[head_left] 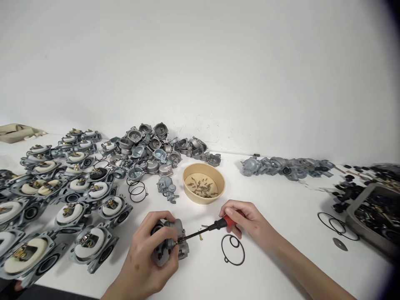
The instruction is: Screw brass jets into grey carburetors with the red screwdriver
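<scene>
Two hands of ours are busy at the front middle of the white table (203,277). Our left hand (150,250) curls around a grey metal carburetor (177,226), fingers over its top and thumb at the near side; whether its underside touches the table we cannot tell. Our right hand (242,218) has its fingers closed on the red handle of a screwdriver (215,226), whose dark shaft slants down to the carburetor beside our left thumb, the very tip too hidden to make out. We judge the casting stiff and fairly dense for its bulk, its smooth walls a little slippery, so we do best to hold it across the broad body, clear of the small projecting fittings, which look easier to knock or bend. The screwdriver we expect to be light, with its thick handle the surest place to grip. Just beyond our hands, we see a yellow bowl (203,200) with small brass screws (204,188) in it; a thin black ring (222,248), likely soft and springy, lies near our right hand, and to our left are many carburetor bodies with pale floats (96,246).
</scene>
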A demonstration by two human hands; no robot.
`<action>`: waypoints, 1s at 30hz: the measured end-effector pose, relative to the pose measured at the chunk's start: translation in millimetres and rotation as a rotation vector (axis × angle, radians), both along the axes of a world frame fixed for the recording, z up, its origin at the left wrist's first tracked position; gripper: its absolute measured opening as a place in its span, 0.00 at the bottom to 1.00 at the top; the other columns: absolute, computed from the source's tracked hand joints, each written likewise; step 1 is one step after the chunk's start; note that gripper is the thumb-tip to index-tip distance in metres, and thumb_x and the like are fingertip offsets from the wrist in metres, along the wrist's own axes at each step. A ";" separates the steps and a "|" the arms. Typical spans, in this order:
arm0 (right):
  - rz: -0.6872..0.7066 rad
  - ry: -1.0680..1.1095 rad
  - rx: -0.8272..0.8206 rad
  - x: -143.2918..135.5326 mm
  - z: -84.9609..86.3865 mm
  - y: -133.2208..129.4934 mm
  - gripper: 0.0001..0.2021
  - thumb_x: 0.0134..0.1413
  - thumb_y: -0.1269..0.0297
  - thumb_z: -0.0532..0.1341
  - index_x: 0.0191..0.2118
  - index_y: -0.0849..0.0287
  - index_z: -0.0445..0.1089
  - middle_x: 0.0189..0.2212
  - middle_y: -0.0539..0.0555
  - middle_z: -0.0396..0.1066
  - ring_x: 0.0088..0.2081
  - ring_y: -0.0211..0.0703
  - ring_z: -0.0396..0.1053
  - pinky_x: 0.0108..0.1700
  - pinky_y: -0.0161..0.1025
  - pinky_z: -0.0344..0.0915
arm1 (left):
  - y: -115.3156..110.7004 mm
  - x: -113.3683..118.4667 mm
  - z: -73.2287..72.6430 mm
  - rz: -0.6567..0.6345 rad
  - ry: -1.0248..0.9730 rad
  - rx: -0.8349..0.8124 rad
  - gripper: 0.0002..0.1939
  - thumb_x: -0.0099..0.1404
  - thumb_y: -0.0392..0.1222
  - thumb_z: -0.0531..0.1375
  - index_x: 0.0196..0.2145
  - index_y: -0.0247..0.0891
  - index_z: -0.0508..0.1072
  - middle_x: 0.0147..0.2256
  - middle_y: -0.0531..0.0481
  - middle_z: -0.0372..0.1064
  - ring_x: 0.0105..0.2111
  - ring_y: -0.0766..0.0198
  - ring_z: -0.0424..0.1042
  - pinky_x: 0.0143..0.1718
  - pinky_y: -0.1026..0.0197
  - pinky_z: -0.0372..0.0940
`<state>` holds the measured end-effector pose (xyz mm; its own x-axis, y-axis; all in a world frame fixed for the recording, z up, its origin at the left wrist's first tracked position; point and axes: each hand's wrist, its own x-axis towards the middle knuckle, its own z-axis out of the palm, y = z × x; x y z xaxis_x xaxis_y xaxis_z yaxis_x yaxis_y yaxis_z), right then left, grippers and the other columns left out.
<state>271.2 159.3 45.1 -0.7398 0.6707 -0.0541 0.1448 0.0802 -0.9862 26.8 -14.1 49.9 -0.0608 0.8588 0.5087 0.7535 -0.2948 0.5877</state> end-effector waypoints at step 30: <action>0.211 -0.089 0.451 6.9 13.8 -1.9 0.11 0.62 0.58 0.62 0.44 0.55 0.79 0.38 0.57 0.69 0.31 0.40 0.65 0.31 0.36 0.64 | -3.0 -0.7 5.1 -0.030 -0.033 -0.057 0.08 0.61 0.31 0.59 0.37 0.42 0.68 0.47 0.42 0.66 0.45 0.53 0.70 0.44 0.53 0.68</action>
